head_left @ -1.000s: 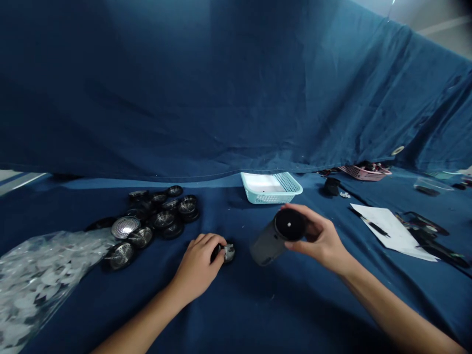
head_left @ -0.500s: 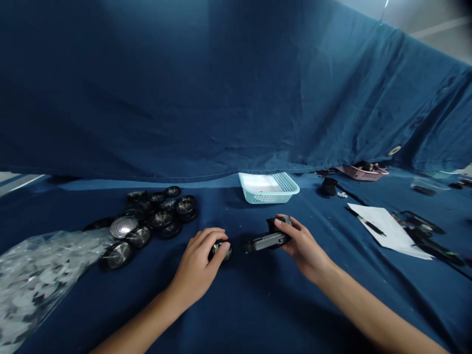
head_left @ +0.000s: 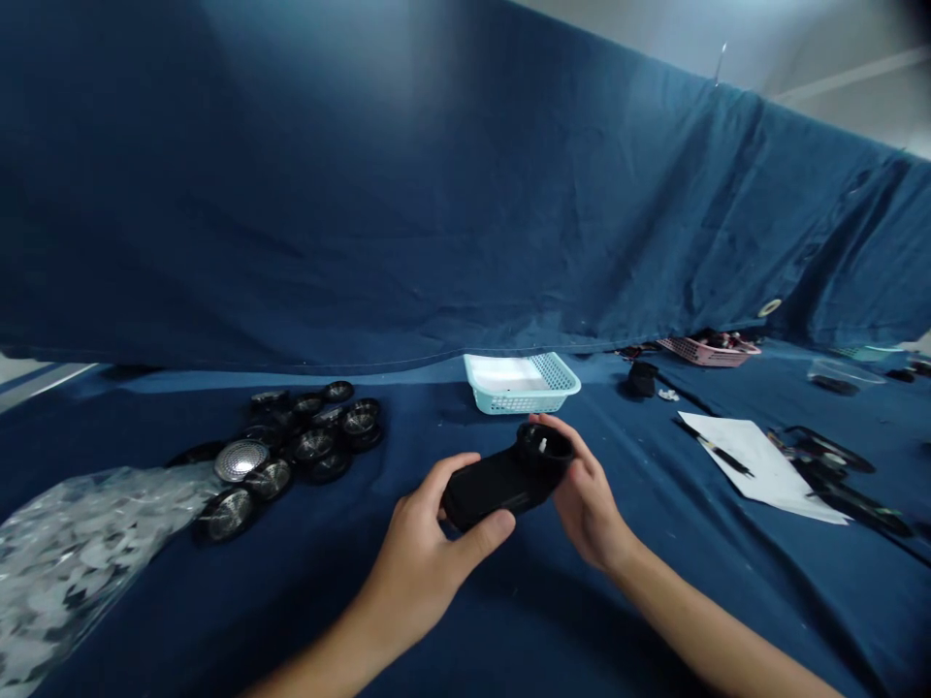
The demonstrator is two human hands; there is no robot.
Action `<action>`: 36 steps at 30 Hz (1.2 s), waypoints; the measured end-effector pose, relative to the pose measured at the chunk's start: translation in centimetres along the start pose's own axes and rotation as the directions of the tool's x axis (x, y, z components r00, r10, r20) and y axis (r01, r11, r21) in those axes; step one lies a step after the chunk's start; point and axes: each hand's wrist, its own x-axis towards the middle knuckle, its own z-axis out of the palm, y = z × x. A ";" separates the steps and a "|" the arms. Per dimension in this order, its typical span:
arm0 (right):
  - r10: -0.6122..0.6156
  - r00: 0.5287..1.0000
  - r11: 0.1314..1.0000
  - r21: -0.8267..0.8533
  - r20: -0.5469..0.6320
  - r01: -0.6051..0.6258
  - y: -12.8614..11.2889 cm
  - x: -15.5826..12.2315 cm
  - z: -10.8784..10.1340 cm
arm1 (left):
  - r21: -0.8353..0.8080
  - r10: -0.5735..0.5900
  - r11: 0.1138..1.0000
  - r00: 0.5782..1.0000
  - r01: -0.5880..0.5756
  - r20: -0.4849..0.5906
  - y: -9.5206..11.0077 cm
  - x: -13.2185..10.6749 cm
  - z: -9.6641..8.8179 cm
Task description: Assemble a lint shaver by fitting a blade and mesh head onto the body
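A black flashlight housing point(head_left: 489, 485), with a long flat body and a round open head, is held off the table between my two hands. Inside the cup of the head a small white part shows. My left hand point(head_left: 436, 533) is closed round the body's left end, thumb along its near side. At the other end my right hand point(head_left: 586, 494) grips the round head from the right and behind. Some right fingers are hidden by the housing. Left of my hands lies a pile of black-rimmed round reflectors point(head_left: 314, 446), with one silver dimpled disc point(head_left: 241, 460) among them.
A clear bag point(head_left: 94, 543) of small white and grey pieces lies at left. Behind my hands stands a light-blue basket point(head_left: 520, 401). To the right are white paper point(head_left: 756, 475) with a pen, black parts point(head_left: 836, 465) and a pink basket point(head_left: 709, 353). A blue cloth point(head_left: 364, 194) hangs behind.
My left hand has left the spot where it held a round reflector and now grips the housing. The housing has turned, its round head facing up; that reflector no longer shows there.
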 end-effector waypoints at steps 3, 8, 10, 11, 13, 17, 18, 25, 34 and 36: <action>0.035 0.984 0.998 -0.045 -0.174 -0.043 1.0 0.9 -1.3 | -0.079 -0.087 0.993 0.996 0.085 -0.016 0.3 -0.1 -0.4; 0.059 0.947 0.968 -0.213 -0.316 -0.131 3.5 1.7 -2.8 | -0.115 -0.160 0.981 0.987 0.159 0.006 1.1 -0.2 -0.9; 0.037 0.957 0.952 -0.280 -0.286 -0.121 4.0 1.4 -2.8 | -0.133 -0.199 0.971 0.980 0.197 -0.008 1.5 -0.1 -1.1; 0.019 0.964 0.942 -0.319 -0.264 -0.106 4.2 1.2 -2.6 | -0.159 -0.222 0.963 0.975 0.216 -0.019 1.6 -0.1 -1.2; -0.027 0.976 0.916 -0.397 -0.218 -0.064 4.4 0.8 -2.3 | -0.266 -0.276 0.926 0.961 0.267 0.003 2.0 0.0 -1.4; -0.095 0.987 0.859 -0.511 -0.129 0.016 4.8 0.3 -1.9 | -0.537 -0.439 0.690 0.871 0.485 0.222 2.3 0.2 -1.7; -0.102 0.989 0.849 -0.527 -0.105 0.032 4.9 0.2 -1.9 | -0.570 -0.466 0.631 0.845 0.526 0.263 2.3 0.2 -1.7; -0.071 0.997 0.833 -0.552 -0.038 0.038 4.5 -0.1 -1.9 | -0.663 -0.462 0.494 0.816 0.562 0.347 1.2 0.5 -1.5; 0.317 0.944 0.946 0.035 0.088 -0.321 2.9 -0.5 -0.2 | -0.613 -0.443 0.550 0.820 0.567 0.362 1.1 -0.3 -0.5; 0.328 0.916 0.909 0.188 0.230 -0.373 2.6 -0.9 0.4 | -0.546 -0.433 0.642 0.842 0.538 0.321 0.5 -0.3 -0.2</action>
